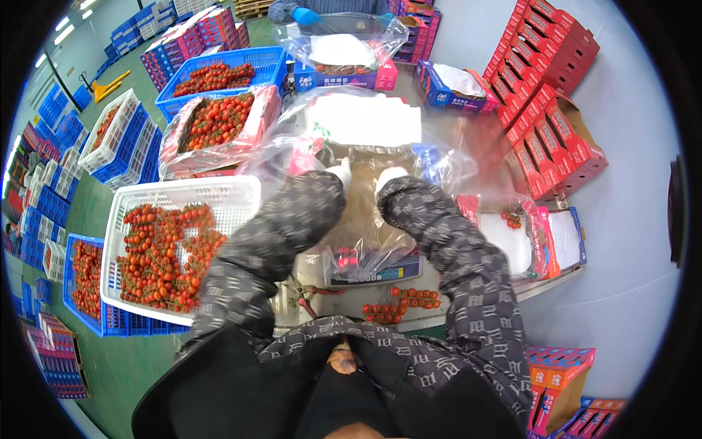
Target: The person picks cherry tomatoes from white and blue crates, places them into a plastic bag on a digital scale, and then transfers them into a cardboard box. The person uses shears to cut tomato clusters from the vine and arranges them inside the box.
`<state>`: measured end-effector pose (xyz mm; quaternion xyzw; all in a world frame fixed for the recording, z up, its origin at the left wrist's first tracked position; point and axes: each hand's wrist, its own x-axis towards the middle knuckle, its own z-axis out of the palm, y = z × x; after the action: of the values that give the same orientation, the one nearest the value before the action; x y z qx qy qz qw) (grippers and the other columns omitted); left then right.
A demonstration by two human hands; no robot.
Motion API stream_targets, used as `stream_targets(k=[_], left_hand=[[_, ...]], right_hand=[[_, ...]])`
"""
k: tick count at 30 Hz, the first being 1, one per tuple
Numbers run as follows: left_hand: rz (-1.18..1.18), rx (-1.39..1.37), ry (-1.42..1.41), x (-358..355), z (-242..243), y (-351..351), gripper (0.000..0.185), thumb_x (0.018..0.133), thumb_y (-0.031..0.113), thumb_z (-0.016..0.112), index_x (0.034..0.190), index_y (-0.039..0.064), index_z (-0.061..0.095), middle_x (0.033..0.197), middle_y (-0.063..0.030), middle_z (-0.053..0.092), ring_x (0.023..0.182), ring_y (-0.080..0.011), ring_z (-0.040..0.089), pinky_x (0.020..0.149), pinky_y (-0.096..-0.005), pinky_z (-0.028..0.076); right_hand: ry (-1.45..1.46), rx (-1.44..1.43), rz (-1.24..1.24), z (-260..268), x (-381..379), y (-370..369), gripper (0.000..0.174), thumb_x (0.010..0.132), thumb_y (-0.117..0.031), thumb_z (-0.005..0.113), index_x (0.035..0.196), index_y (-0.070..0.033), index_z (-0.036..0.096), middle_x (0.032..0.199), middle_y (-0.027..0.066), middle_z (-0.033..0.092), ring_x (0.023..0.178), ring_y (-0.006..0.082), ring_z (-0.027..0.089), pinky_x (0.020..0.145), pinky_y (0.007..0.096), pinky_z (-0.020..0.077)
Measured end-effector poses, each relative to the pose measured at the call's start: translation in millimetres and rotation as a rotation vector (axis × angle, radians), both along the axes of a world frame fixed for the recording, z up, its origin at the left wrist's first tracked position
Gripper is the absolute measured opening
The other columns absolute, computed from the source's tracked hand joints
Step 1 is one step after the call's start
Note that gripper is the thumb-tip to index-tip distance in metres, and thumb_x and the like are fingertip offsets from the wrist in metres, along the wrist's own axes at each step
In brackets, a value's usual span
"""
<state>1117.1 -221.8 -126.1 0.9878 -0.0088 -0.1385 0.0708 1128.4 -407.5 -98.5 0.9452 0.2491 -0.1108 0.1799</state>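
Observation:
Both my hands wear white gloves and reach into a carton lined with a clear plastic bag (362,219), which stands over a digital scale (384,273). My left hand (341,171) is at the carton's left part and my right hand (390,176) at its right part; blur and plastic hide whether the fingers hold the film. White paper sheets (364,119) lie across the carton's far side. On the steel table before me are cherry tomatoes on the vine (403,304) and red-handled snips (307,304).
A white crate of tomatoes (249,203), a lined carton of tomatoes (262,112) and a blue crate (271,57) stand at left. At right are a lined carton (504,241) and stacked red cartons (565,148). A co-worker's blue-gloved hand (305,16) is across the table.

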Motion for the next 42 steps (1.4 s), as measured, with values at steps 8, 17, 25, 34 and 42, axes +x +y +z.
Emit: stream_targets(k=[8,17,25,34,42], left_hand=[[-0.361,-0.324,-0.063,6,-16,29,0.048,0.087,0.021,0.064,0.133,0.007,0.057,0.118,-0.0174,0.066,0.109,-0.0321,0.063,0.097,-0.0418,0.047],[-0.074,-0.579,-0.295,100,-21,154,0.047,0.102,0.043,0.046,0.130,0.007,0.058,0.111,-0.0104,0.071,0.097,-0.0249,0.067,0.084,-0.0319,0.052],[0.855,-1.724,0.151,47,-97,170,0.049,0.101,0.050,0.046,0.119,0.007,0.062,0.103,-0.0071,0.068,0.090,-0.0200,0.063,0.082,-0.0335,0.052],[-0.494,-0.173,-0.233,-159,22,71,0.062,0.078,0.047,0.070,0.132,0.017,0.061,0.092,-0.0019,0.063,0.102,-0.0224,0.057,0.108,-0.0537,0.031],[-0.413,-0.131,-0.698,-198,-22,53,0.056,0.069,0.018,0.074,0.123,0.031,0.064,0.088,0.0083,0.056,0.094,-0.0177,0.054,0.101,-0.0481,0.038]], right_hand=[[0.010,0.494,-0.002,-7,73,-30,0.025,0.091,-0.023,0.055,0.103,-0.005,0.068,0.103,0.0210,0.066,0.093,0.0330,0.065,0.081,0.0432,0.0531],[0.177,0.877,-0.094,-54,195,-102,0.044,0.098,-0.040,0.047,0.126,-0.009,0.060,0.124,0.0227,0.060,0.116,0.0373,0.056,0.100,0.0416,0.0437],[-0.340,1.153,-0.210,-45,173,-102,0.041,0.097,-0.035,0.054,0.116,-0.001,0.066,0.112,0.0199,0.067,0.107,0.0305,0.063,0.093,0.0340,0.0471],[0.404,0.740,0.244,38,-5,-179,0.033,0.073,-0.027,0.077,0.104,-0.016,0.070,0.075,-0.0006,0.063,0.081,0.0158,0.061,0.112,0.0459,0.0303],[-0.200,0.962,0.116,12,-78,-201,0.049,0.072,-0.004,0.073,0.118,-0.016,0.062,0.121,0.0070,0.058,0.117,0.0269,0.052,0.109,0.0398,0.0364]])
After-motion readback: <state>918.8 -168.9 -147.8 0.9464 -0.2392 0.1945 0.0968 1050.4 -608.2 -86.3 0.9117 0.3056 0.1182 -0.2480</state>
